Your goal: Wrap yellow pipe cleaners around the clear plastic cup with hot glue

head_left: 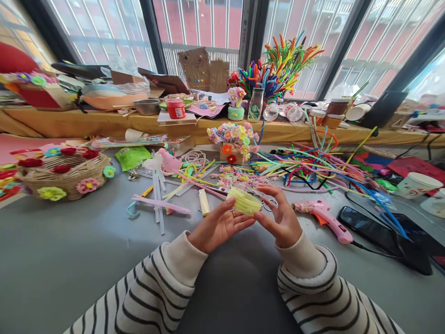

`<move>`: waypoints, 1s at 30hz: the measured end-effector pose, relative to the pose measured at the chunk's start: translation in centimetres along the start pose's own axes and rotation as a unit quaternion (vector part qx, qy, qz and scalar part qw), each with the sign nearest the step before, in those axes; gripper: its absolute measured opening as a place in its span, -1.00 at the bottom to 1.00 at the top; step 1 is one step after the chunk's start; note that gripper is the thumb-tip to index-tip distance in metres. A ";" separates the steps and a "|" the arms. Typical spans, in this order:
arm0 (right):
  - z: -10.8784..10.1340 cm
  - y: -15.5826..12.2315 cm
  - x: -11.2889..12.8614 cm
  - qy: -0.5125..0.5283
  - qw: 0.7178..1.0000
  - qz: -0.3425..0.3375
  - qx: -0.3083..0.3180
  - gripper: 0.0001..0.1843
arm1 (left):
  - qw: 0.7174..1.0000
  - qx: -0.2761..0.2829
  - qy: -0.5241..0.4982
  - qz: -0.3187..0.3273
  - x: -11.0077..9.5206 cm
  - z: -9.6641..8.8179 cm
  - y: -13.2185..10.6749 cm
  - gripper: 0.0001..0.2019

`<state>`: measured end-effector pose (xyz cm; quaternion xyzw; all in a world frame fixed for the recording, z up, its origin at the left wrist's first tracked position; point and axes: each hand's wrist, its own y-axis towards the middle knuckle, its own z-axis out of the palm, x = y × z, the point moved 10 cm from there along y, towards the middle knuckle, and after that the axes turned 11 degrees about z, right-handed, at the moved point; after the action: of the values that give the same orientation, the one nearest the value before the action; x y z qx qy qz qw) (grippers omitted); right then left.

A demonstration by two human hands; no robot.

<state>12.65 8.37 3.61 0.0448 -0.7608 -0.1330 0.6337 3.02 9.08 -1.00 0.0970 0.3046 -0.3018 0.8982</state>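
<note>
Between my hands is a small clear plastic cup (245,202) with pale yellow pipe cleaner wound around its side, tilted above the table. My left hand (220,220) supports it from the left and below, thumb on the yellow winding. On the right, my right hand (282,214) grips it with thumb and fingertips near the rim and base. Just beyond the cup lie a pair of scissors (222,189), partly hidden, and pastel pipe cleaner bits (232,176). A pale yellow lighter (203,202) is left of my left hand. To the right of my right hand rests a pink glue gun (327,218).
A woven basket with fuzzy flowers (74,178) stands at left, near clear glue sticks (159,199). Loose pipe cleaners (306,167) heap at back right. A phone (368,225) and paper cups (419,184) are at right. A cluttered ledge (139,123) runs along the windows.
</note>
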 end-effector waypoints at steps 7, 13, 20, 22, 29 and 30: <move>0.2 -0.1 0.0 0.001 1.000 0.003 0.001 -0.58 | 1.000 0.000 0.010 0.007 -0.1 -0.1 0.1 -0.67; 0.0 -0.1 0.0 0.004 1.000 -0.007 -0.010 -0.62 | 0.996 0.016 0.073 0.052 -0.7 0.3 0.0 -0.65; 0.1 0.0 -0.1 -0.029 0.999 -0.027 0.024 -0.84 | 0.983 -0.011 0.160 0.088 -1.4 0.3 -0.2 -0.62; 0.1 0.0 -0.1 -0.026 0.999 -0.030 0.030 -0.85 | 0.982 -0.016 0.166 0.090 -1.4 0.2 -0.2 -0.61; 0.2 -0.1 0.4 -0.021 0.998 -0.050 0.035 -0.92 | 0.979 -0.018 0.183 0.093 -1.5 0.3 -0.3 -0.59; 0.2 -0.1 0.4 -0.023 0.998 -0.048 0.032 -0.93 | 0.978 -0.019 0.183 0.094 -1.5 0.3 -0.3 -0.60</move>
<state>12.38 8.21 3.89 0.0984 -0.7761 -0.1397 0.6069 2.06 9.47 0.14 0.1620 0.4589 -0.1874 0.8532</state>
